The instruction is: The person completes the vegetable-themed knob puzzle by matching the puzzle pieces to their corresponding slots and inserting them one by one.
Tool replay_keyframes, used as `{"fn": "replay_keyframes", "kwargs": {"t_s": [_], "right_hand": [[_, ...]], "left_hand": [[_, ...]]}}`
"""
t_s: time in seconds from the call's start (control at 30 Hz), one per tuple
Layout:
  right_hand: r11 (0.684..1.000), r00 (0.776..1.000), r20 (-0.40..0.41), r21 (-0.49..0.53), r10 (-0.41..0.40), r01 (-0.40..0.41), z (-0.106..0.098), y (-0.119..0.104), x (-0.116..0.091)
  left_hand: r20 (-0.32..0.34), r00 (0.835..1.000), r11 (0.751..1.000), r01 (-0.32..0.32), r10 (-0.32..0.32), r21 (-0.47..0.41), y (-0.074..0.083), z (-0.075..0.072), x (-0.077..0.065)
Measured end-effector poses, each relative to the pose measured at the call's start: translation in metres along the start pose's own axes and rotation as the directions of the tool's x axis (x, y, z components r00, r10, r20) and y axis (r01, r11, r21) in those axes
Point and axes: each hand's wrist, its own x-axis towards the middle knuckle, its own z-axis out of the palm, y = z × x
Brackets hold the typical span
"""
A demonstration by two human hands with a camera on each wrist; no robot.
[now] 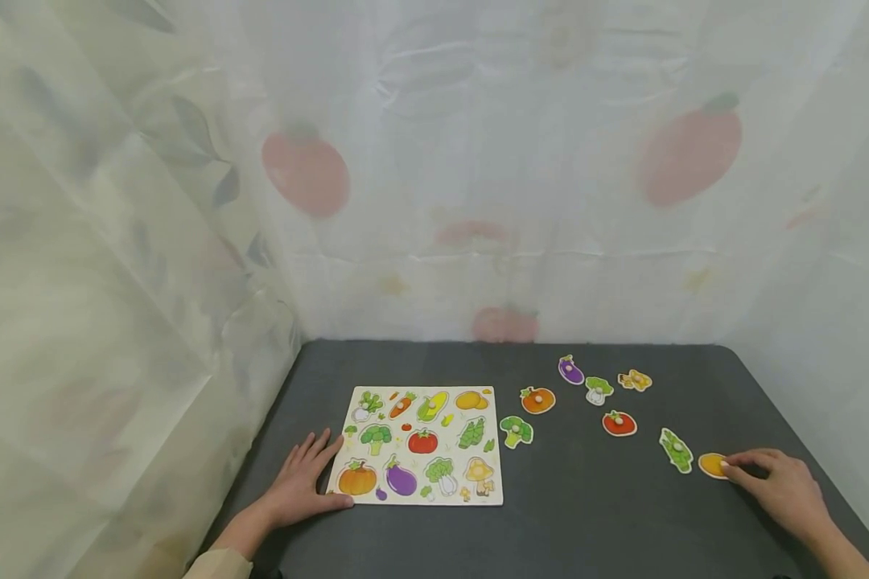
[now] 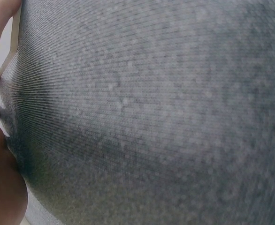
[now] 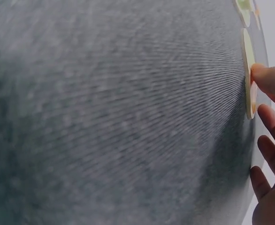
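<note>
Pale curtain (image 1: 507, 121), printed with red fruit, fills the back of my head view, above the dark grey counter (image 1: 579, 523).

White puzzle board (image 1: 449, 501) lies flat, left of centre. I count three recesses filled, all in its far row: leafy turnip (image 1: 365, 407), carrot (image 1: 402, 406) and corn (image 1: 432, 407), each with its knob. Eight other recesses show only printed vegetables.

Left hand (image 1: 300, 482): fingers extended and spread, resting against the board's left side, thumb at the near-left corner; no grip.

Right hand (image 1: 785, 486): thumb and forefinger closed together, pinching the yellow piece (image 1: 710, 465) by its right end; my right wrist view shows the remaining fingers apart. Yellow piece sits at the counter's right; I cannot tell whether it is lifted.

Loose pieces, right of the board: pea pod (image 1: 676, 451) just beside the yellow piece, broccoli (image 1: 516, 432) beside the board, pumpkin (image 1: 538, 400), tomato (image 1: 619, 424), mushroom (image 1: 635, 380), bok choy (image 1: 598, 391), eggplant (image 1: 570, 371).
</note>
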Motion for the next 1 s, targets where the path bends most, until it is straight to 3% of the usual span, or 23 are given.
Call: {"fn": "replay_keyframes", "kwargs": {"t_s": [0.3, 0.57, 0.8, 1.0], "right_hand": [[0.992, 0.990, -0.111, 0.086, -0.082, 0.091, 0.001, -0.029, 0.019], [0.958, 0.977, -0.097, 0.197, -0.191, 0.207, 0.013, -0.091, 0.047], [0.937, 0.972, -0.043, 0.257, -0.233, 0.236, 0.033, -0.145, 0.070], [0.909, 0.948, -0.077, 0.272, -0.308, 0.317, 0.055, -0.180, 0.086]], "left_hand": [[0.000, 1.000, 1.000, 0.002, -0.002, 0.001, -0.001, -0.001, 0.000], [0.005, 1.000, 1.000, 0.005, -0.005, -0.001, -0.003, -0.001, -0.001], [0.008, 1.000, 1.000, 0.011, -0.011, 0.002, -0.001, 0.000, -0.001], [0.001, 1.000, 1.000, 0.001, -0.001, 0.000, 0.000, 0.000, -0.001]]}}
